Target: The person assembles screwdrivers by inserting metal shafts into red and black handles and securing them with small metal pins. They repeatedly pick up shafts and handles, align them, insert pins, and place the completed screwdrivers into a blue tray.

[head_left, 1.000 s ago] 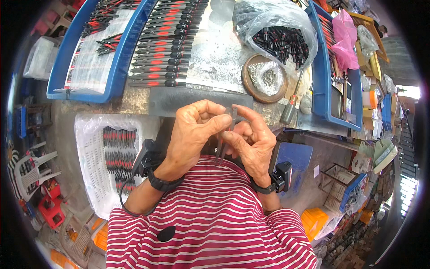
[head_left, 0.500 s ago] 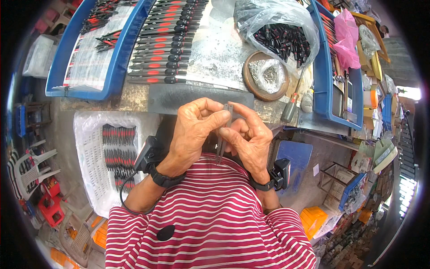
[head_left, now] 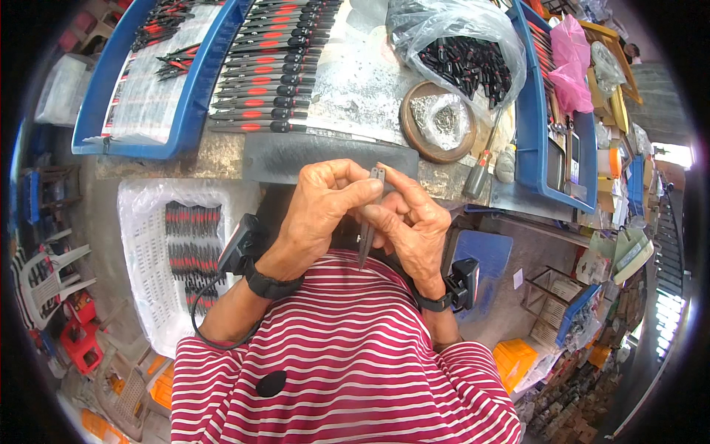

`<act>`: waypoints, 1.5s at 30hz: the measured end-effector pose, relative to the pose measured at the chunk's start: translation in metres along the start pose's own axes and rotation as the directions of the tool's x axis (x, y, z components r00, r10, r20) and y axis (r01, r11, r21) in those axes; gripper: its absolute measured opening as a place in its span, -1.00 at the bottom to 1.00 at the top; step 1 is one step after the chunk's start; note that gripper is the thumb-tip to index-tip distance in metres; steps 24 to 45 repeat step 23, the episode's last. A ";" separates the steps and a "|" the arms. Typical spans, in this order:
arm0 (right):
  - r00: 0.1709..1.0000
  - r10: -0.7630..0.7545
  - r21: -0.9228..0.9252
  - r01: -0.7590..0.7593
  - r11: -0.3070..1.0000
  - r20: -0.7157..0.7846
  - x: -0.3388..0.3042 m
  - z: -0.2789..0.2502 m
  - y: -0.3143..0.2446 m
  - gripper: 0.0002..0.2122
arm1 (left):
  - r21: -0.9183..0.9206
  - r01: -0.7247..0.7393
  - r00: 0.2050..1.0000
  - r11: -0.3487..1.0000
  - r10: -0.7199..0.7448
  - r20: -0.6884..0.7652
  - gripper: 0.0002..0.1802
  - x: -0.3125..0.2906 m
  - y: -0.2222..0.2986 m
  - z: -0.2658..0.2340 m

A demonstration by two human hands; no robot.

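Between my two hands, just off the table's front edge, is a slim grey two-legged piece that looks like a drawing compass, its legs pointing down towards my shirt. My left hand pinches its top end between thumb and fingers. From the other side, my right hand has its thumb and curled fingers closed around the middle. The legs lie together, and the fingers hide part of the piece. Beyond the hands, finished-looking compasses with red ovals and black heads lie in a long row on the table.
A plastic bag of small black parts lies behind a round wooden dish of metal pins. A screwdriver is beside it. Blue trays flank the table; a white lined crate with compasses sits lower left.
The compass legs, slightly apart at their tips before, are now together. Both hands keep nearly the same place and grip.
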State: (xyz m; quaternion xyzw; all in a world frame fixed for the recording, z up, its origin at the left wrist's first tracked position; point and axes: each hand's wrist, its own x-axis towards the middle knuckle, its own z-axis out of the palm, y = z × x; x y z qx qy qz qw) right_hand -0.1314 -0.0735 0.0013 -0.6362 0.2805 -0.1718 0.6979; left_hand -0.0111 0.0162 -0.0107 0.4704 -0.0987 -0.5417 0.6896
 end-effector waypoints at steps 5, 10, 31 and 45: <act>0.998 -0.040 0.032 0.041 0.999 -0.054 0.008 -0.011 0.008 -0.80 | 0.013 0.002 0.999 1.000 -0.002 0.032 -0.81 0.000 -0.002 0.002; 0.998 0.017 0.321 -0.034 0.947 0.056 0.012 -0.022 0.017 -0.78 | 0.050 0.038 0.994 0.998 -0.043 0.101 -0.79 0.001 0.001 0.003; 0.981 -0.036 0.572 -0.080 0.817 0.189 0.012 -0.045 0.019 -0.74 | 0.034 0.131 0.965 0.991 -0.136 0.223 -0.79 0.008 -0.006 0.012; 0.981 -0.036 0.572 -0.080 0.817 0.189 0.012 -0.045 0.019 -0.74 | 0.034 0.131 0.965 0.991 -0.136 0.223 -0.79 0.008 -0.006 0.012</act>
